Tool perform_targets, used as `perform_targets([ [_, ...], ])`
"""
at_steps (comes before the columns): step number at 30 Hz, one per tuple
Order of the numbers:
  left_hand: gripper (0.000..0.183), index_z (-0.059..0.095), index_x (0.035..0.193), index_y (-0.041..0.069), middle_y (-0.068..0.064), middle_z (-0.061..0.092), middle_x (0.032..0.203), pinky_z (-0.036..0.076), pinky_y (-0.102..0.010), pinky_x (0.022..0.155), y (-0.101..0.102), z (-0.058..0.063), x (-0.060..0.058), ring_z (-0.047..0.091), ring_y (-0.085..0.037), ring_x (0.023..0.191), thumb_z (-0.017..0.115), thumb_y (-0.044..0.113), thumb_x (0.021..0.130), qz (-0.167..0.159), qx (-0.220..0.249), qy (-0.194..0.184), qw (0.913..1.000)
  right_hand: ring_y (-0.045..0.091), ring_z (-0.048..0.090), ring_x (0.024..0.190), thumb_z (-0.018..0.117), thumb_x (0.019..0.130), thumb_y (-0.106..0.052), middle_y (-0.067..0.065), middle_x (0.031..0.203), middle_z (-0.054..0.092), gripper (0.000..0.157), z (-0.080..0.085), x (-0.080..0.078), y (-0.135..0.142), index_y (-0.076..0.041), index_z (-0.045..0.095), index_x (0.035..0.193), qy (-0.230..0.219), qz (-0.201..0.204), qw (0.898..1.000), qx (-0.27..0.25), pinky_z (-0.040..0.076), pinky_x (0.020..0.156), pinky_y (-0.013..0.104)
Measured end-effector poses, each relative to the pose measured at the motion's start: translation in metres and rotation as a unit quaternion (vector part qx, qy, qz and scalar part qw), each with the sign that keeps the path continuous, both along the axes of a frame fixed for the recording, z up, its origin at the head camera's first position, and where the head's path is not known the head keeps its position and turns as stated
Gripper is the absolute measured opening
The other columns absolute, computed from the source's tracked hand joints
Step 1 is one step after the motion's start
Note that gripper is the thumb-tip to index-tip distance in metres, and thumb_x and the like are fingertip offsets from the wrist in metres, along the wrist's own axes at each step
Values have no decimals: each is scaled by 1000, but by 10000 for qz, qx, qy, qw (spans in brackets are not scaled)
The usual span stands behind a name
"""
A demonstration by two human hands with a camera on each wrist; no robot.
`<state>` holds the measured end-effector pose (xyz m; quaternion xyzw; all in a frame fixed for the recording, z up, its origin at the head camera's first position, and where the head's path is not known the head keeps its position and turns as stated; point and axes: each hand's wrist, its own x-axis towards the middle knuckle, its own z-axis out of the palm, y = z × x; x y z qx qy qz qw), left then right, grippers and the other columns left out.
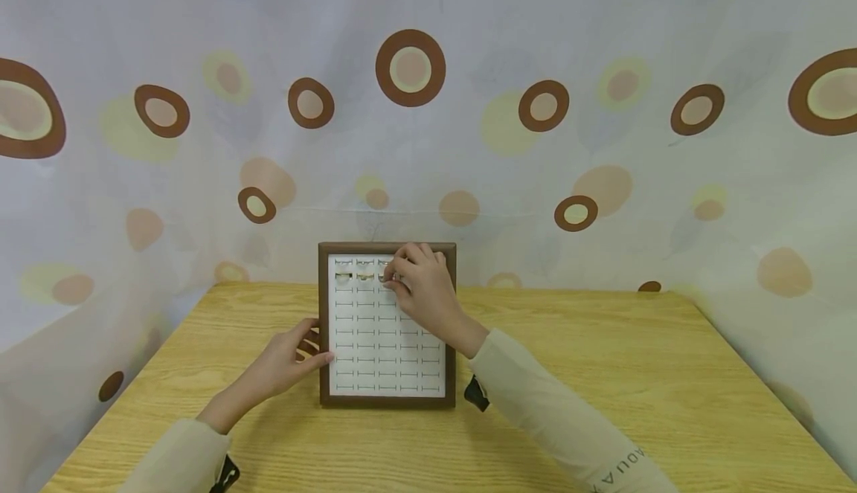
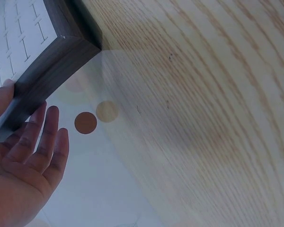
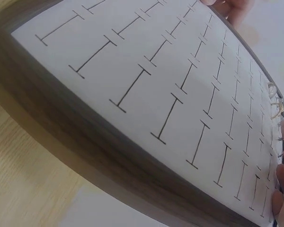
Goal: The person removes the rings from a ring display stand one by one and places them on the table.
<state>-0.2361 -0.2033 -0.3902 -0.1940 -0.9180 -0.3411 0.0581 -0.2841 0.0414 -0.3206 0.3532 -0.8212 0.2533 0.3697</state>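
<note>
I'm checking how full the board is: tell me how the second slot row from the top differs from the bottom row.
The second row holds rings in its visible slots; the bottom row holds none. The right grip partly hides the second row, while the bottom row shows whole. Both lie on one white panel.

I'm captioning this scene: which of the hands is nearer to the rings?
The right. The right hand is up at the rings, in front of the frame; the left hand is lower and farther off, at the frame's left side.
</note>
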Motion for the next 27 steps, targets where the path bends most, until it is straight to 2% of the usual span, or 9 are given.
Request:
perform_targets([
  [4, 51, 46, 122, -1, -14, 63, 102, 54, -34, 72, 0, 0, -1, 63, -22, 86, 64, 29, 86, 39, -27, -134, 9999, 18, 49, 81, 73, 77, -16, 0, 88, 57, 10, 3, 2, 2, -16, 64, 73, 14, 7, 10000, 53, 30, 65, 28],
  [11, 51, 46, 122, -2, -14, 63, 101, 54, -33, 71, 0, 1, -1, 63, -22, 85, 65, 28, 85, 73, -76, -107, 9999, 19, 49, 80, 75, 75, -15, 1, 86, 58, 11, 6, 4, 13, -16, 64, 72, 58, 51, 10000, 6, 33, 66, 30],
  [18, 51, 46, 122, -2, -15, 63, 102, 54, -34, 71, -1, 0, -2, 63, -22, 86, 64, 29, 85, 47, -52, -77, 9999, 21, 48, 77, 75, 74, -9, 4, 84, 57, 11, 8, 5, 35, -13, 65, 73, 113, 190, 9997, -72, 40, 69, 32],
  [27, 51, 46, 122, -2, -14, 63, 103, 54, -34, 71, 0, 1, -2, 63, -22, 86, 64, 29, 85, 57, -4, -108, 9999, 22, 47, 78, 75, 74, -7, 3, 82, 55, 11, 1, 11, 73, -12, 65, 74, -62, 124, 9997, -193, 36, 68, 34],
])
